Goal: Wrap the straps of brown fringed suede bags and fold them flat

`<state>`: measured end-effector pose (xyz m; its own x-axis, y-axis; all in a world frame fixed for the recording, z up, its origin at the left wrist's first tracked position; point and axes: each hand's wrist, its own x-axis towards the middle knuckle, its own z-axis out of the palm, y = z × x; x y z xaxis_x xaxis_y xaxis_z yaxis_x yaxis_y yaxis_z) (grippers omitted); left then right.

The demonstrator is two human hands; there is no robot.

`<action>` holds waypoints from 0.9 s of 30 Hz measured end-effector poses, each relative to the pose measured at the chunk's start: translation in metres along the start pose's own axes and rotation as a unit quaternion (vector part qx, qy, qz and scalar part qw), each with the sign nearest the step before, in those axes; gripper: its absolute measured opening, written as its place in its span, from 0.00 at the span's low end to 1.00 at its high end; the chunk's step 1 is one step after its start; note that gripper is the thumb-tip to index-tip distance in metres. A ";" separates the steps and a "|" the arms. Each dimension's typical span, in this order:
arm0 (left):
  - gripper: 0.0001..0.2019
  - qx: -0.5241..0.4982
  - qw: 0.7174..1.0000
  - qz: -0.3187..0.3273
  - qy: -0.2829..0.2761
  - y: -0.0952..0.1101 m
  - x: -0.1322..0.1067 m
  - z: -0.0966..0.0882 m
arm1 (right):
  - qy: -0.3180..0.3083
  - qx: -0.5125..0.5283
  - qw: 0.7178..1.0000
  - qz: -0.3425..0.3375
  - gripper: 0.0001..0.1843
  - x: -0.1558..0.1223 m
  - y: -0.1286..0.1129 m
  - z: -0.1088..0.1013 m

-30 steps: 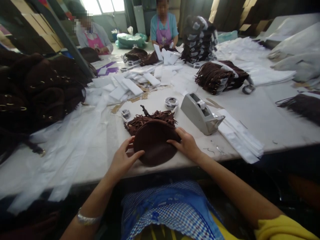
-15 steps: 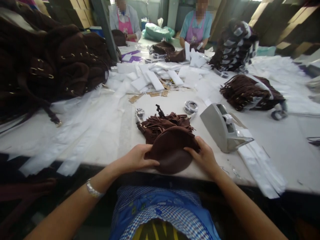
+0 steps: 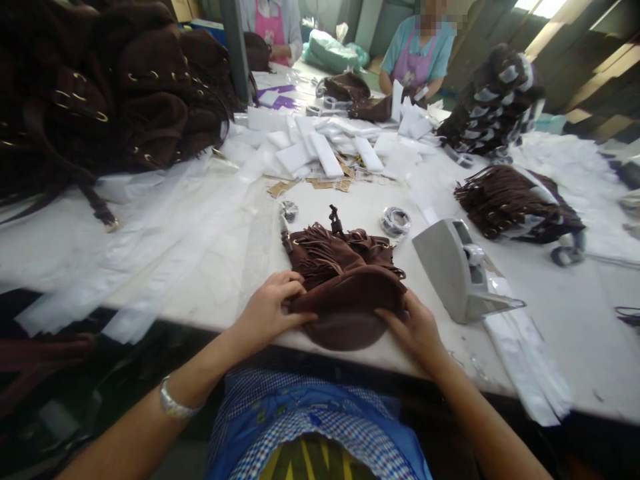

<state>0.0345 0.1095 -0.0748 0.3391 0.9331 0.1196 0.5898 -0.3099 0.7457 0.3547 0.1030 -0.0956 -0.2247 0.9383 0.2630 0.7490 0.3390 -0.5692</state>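
A brown suede fringed bag (image 3: 345, 280) lies on the white table (image 3: 550, 313) at its near edge, round bottom toward me. My left hand (image 3: 270, 308) grips the bag's left side, fingers curled over the suede. My right hand (image 3: 416, 328) holds the bag's right lower edge, fingers closed on it. The fringe and a dark clasp point away from me.
A grey tape dispenser (image 3: 457, 270) stands right of the bag, a tape roll (image 3: 395, 221) behind it. Clear plastic sleeves (image 3: 165, 227) spread left. Brown bags are piled far left (image 3: 115, 93); fringed bags (image 3: 515, 203) lie right. Two people in aprons work across the table.
Both hands have closed tighter on the bag's sides and the bag's body has folded over its round bottom. The camera has swung left and down.
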 end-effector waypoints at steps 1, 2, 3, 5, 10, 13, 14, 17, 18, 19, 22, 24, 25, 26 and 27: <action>0.14 -0.012 0.999 0.026 -0.019 -0.001 -0.001 -0.004 | 0.000 -0.002 1.000 -0.003 0.10 0.000 0.000 0.000; 0.13 -0.024 0.997 0.051 -0.047 -0.003 -0.001 -0.009 | 0.001 -0.003 1.000 -0.006 0.10 0.001 0.000 0.000; 0.14 -0.035 0.993 0.073 -0.082 -0.004 -0.001 -0.014 | 0.002 -0.004 1.000 -0.010 0.10 0.001 0.000 0.001; 0.16 -0.055 0.983 0.099 -0.148 -0.008 0.001 -0.024 | 0.007 -0.009 1.000 -0.013 0.10 0.002 -0.001 0.001; 0.21 -0.013 0.974 0.154 -0.168 -0.015 0.017 -0.030 | 0.010 -0.023 1.000 -0.008 0.12 0.003 -0.001 0.001; 0.15 0.031 0.966 0.204 -0.157 -0.017 0.030 -0.024 | 0.011 -0.027 1.000 -0.012 0.12 0.003 -0.001 0.002; 0.15 0.040 0.962 0.221 -0.156 -0.017 0.035 -0.023 | 0.011 -0.029 0.999 -0.012 0.12 0.003 -0.001 0.003; 0.14 0.078 0.944 0.275 -0.165 -0.015 0.044 -0.020 | 0.007 -0.027 1.000 -0.013 0.13 0.004 -0.002 0.002; 0.14 0.094 0.938 0.289 -0.168 -0.015 0.045 -0.021 | 0.004 -0.023 1.000 -0.013 0.13 0.004 -0.002 0.001; 0.14 0.110 0.933 0.298 -0.170 -0.015 0.045 -0.022 | 0.000 -0.019 1.000 -0.013 0.12 0.004 -0.003 0.000; 0.12 0.150 0.934 0.291 -0.143 -0.020 0.038 -0.026 | -0.019 -0.004 1.000 -0.011 0.12 0.005 -0.003 -0.003; 0.11 0.170 0.947 0.257 -0.093 -0.026 0.028 -0.028 | -0.030 -0.002 1.000 -0.007 0.12 0.005 -0.003 -0.005; 0.12 0.177 0.953 0.236 -0.063 -0.030 0.022 -0.027 | -0.034 -0.004 0.999 -0.006 0.12 0.006 -0.003 -0.006; 0.12 0.182 0.959 0.213 -0.033 -0.033 0.017 -0.026 | -0.038 -0.005 0.999 -0.006 0.12 0.007 -0.004 -0.007; 0.12 0.184 0.965 0.187 -0.010 -0.036 0.011 -0.024 | -0.042 -0.006 0.999 -0.008 0.13 0.008 -0.004 -0.007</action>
<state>-0.0003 0.1351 -0.0847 0.5907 0.7405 0.3205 0.6420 -0.6719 0.3692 0.3539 0.1088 -0.0856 -0.2872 0.9356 0.2054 0.7520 0.3530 -0.5567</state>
